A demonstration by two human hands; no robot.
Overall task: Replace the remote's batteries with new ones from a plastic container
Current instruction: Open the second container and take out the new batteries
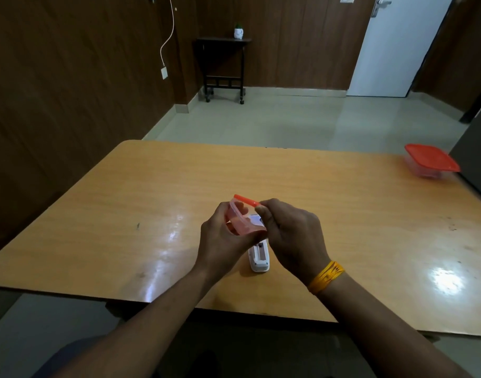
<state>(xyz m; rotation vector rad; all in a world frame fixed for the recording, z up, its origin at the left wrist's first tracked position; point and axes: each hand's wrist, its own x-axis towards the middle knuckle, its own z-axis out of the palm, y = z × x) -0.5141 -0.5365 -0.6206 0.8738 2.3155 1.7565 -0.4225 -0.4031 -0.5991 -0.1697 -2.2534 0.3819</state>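
Observation:
Above the middle of the wooden table (124, 214), my left hand (220, 241) grips a small clear plastic container (240, 221) and holds it tilted. Its red lid (246, 200) stands raised at the top edge, and my right hand (291, 236) pinches the lid's right end. A white remote (258, 255) lies on the table beneath both hands, back side up, its battery compartment open and dark. My hands hide the remote's far half. What is inside the container cannot be made out.
A second, larger clear container with a red lid (431, 160) sits at the table's far right edge, beside a dark object (476, 159). Beyond the table are floor, a small dark side table (223, 64) with a little plant, and a white door (397, 45).

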